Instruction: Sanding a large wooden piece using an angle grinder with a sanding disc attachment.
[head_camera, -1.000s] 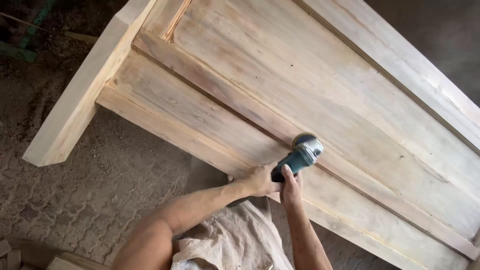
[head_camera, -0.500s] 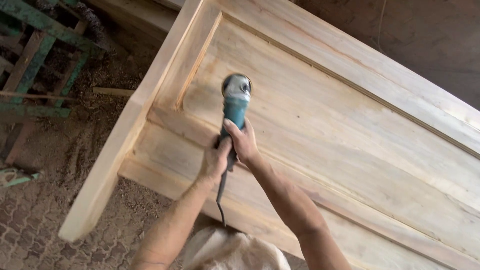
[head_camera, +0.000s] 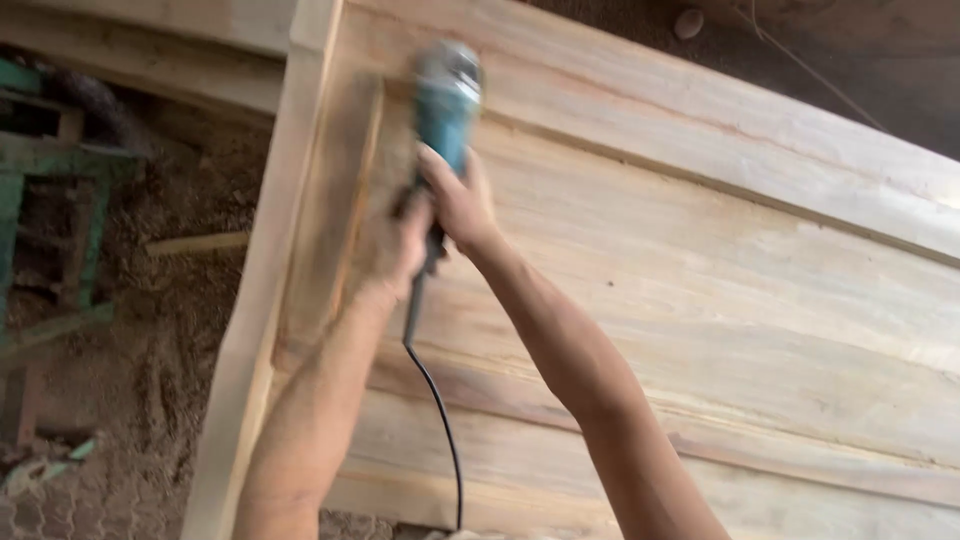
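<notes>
A teal angle grinder (head_camera: 446, 95) with a grey head rests on the far left corner of a large pale wooden panel (head_camera: 700, 260). My right hand (head_camera: 455, 200) grips its body from the right. My left hand (head_camera: 395, 245) holds the rear of the tool from the left. Both arms are stretched forward. A black power cord (head_camera: 440, 420) hangs down from the tool's back end between my arms. The picture is blurred by motion.
The panel's raised left frame rail (head_camera: 270, 260) runs up and down beside my left arm. A green metal frame (head_camera: 50, 190) stands at the left on a sawdust-covered floor (head_camera: 160, 360). A wood strip (head_camera: 195, 243) lies there too.
Both hands have pushed the grinder farther up and left, from the inner panel toward the top left corner. The view has swung and blurred, and my arms are more extended.
</notes>
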